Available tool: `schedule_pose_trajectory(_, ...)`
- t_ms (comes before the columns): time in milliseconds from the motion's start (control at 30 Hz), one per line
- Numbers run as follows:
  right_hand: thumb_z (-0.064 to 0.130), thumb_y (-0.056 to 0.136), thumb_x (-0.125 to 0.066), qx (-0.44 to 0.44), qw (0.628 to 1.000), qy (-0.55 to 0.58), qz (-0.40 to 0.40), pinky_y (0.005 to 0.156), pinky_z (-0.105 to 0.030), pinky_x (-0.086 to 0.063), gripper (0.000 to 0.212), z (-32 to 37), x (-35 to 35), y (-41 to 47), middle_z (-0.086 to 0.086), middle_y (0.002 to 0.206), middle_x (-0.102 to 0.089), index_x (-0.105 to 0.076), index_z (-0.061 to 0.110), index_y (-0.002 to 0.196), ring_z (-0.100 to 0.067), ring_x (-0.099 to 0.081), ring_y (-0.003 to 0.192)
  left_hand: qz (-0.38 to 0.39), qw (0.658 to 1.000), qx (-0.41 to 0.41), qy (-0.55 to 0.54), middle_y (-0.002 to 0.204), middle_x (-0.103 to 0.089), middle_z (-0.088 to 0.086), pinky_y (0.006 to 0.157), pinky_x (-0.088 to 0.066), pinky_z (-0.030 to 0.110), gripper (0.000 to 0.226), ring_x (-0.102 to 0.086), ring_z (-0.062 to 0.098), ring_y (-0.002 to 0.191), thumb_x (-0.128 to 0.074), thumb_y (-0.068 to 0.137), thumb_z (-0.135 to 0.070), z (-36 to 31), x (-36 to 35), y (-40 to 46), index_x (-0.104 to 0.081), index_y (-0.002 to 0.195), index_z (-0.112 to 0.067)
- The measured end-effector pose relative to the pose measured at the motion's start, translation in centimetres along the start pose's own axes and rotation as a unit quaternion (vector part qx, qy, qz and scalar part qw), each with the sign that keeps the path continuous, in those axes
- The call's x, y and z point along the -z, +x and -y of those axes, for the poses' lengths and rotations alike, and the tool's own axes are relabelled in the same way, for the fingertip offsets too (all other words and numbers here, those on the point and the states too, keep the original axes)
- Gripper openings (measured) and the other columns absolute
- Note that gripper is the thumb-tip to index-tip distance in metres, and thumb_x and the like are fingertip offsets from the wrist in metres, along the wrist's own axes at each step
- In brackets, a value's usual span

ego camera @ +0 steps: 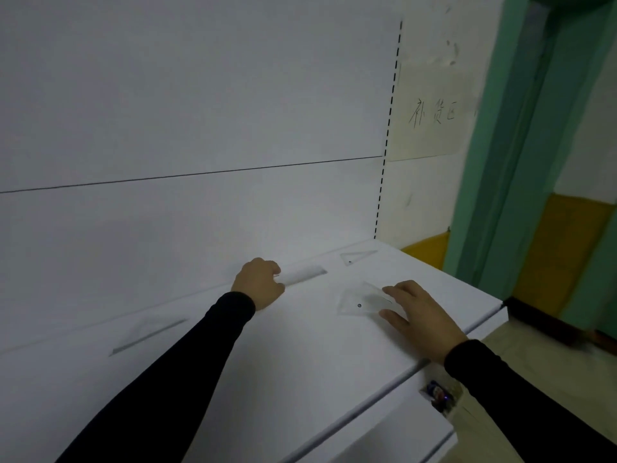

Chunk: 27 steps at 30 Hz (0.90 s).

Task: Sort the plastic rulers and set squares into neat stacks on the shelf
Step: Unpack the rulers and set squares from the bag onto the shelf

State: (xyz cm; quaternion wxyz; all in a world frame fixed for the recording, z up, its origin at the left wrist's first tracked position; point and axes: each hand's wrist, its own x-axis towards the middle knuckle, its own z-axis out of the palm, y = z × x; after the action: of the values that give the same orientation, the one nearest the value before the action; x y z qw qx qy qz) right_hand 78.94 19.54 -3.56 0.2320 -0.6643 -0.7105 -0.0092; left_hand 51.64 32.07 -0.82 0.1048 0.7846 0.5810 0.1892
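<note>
I look down on the white shelf, the biggest thing here, its front edge running off to my lower right with floor beyond it. Everything I sort is clear plastic on white, so my main worry is simply losing sight of an edge and nudging a piece I did not mean to.

Far left, near the back panel, lies a set square, faint and blurred; I cannot tell whether it is one piece or a stack. It is well apart from both hands, so it seems safe.

My left hand sits at the back of the shelf with fingers curled onto the near end of a clear ruler. Whether I truly pinch it or only press on it, I cannot tell. If the hold is shallow, the smooth plastic may skid along the panel and end up skewed.

My right hand has thumb and fingers closed on the edges of a clear piece with a round hole, lying flat near the front right. That spot is closest to the shelf edge; a slip there could send the piece over the lip to the floor.

Smallest, in the back right corner, rests a little triangular set square, untouched. Sliding the ruler rightwards could knock it out of line.
</note>
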Motion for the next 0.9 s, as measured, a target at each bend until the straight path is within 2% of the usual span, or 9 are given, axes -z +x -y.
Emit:
schedule_pose_trajectory(167,0.037,0.093,-0.052,0.005,1.000,-0.007,0.009,0.094,-0.017,-0.033,0.046,-2.3,-0.4,4.3,-0.004,0.128,-0.047,-0.048,0.015,0.134,-0.019,-0.050,0.113,0.036,0.999,0.017,0.012,0.122,-0.055,0.008,0.092,-0.046,0.030,0.044,-0.055,0.023,0.108,-0.065,0.084,-0.030,-0.3,-1.9,4.6,-0.059,0.124,-0.013)
schedule_pose_trajectory(267,0.036,0.093,-0.053,0.012,1.000,0.002,0.027,0.093,-0.016,-0.032,0.046,-3.4,-0.9,6.8,-0.003,0.129,-0.047,-0.047,0.015,0.134,-0.017,-0.049,0.113,0.080,0.996,0.023,0.024,0.127,-0.053,0.006,0.092,-0.041,0.026,0.052,-0.052,0.022,0.114,-0.065,0.083,-0.035,0.1,-2.6,5.7,-0.054,0.128,-0.013)
schedule_pose_trajectory(400,0.034,0.093,-0.054,0.032,0.998,0.018,0.045,0.091,-0.016,-0.033,0.046,-5.0,-1.8,10.6,-0.003,0.127,-0.047,-0.048,0.014,0.133,-0.017,-0.050,0.111,0.101,0.993,0.019,0.058,0.120,-0.058,0.005,0.090,-0.040,0.026,0.045,-0.053,0.021,0.110,-0.062,0.085,-0.035,0.2,-2.4,6.6,-0.059,0.122,-0.010)
schedule_pose_trajectory(500,0.033,0.092,-0.055,0.060,0.996,0.027,0.057,0.090,-0.016,-0.033,0.045,-6.5,-2.5,13.8,-0.003,0.124,-0.048,-0.049,0.013,0.132,-0.018,-0.051,0.110,0.086,0.994,0.028,0.068,0.116,-0.059,0.002,0.091,-0.037,0.024,0.045,-0.053,0.019,0.110,-0.055,0.084,-0.038,-0.1,-2.6,6.6,-0.061,0.118,-0.010)
schedule_pose_trajectory(633,0.032,0.092,-0.055,0.113,0.990,0.038,0.072,0.096,-0.022,-0.034,0.045,-8.6,-3.4,17.9,-0.006,0.124,-0.050,-0.050,0.012,0.132,-0.021,-0.050,0.113,0.065,0.994,0.060,0.071,0.132,-0.052,0.003,0.098,-0.033,0.022,0.037,-0.048,0.020,0.121,-0.050,0.093,-0.026,-1.0,-2.9,6.3,-0.055,0.129,-0.015)
schedule_pose_trajectory(733,0.036,0.094,-0.052,0.147,0.983,0.031,0.107,0.100,-0.024,-0.035,0.046,-10.1,-4.1,20.3,-0.005,0.129,-0.048,-0.047,0.015,0.135,-0.020,-0.048,0.117,0.045,0.991,0.106,0.063,0.133,-0.050,0.003,0.098,-0.033,0.021,0.045,-0.048,0.019,0.121,-0.057,0.090,-0.028,-2.0,-3.1,5.7,-0.050,0.134,-0.017)
schedule_pose_trajectory(900,0.040,0.093,-0.051,0.191,0.968,0.043,0.157,0.095,-0.022,-0.033,0.048,-12.7,-5.5,23.8,-0.004,0.127,-0.048,-0.047,0.017,0.135,-0.019,-0.048,0.115,-0.062,0.987,0.132,0.062,0.125,-0.057,0.008,0.092,-0.031,0.015,0.036,-0.052,0.020,0.117,-0.062,0.086,-0.016,-4.7,-4.0,3.2,-0.061,0.121,-0.010)
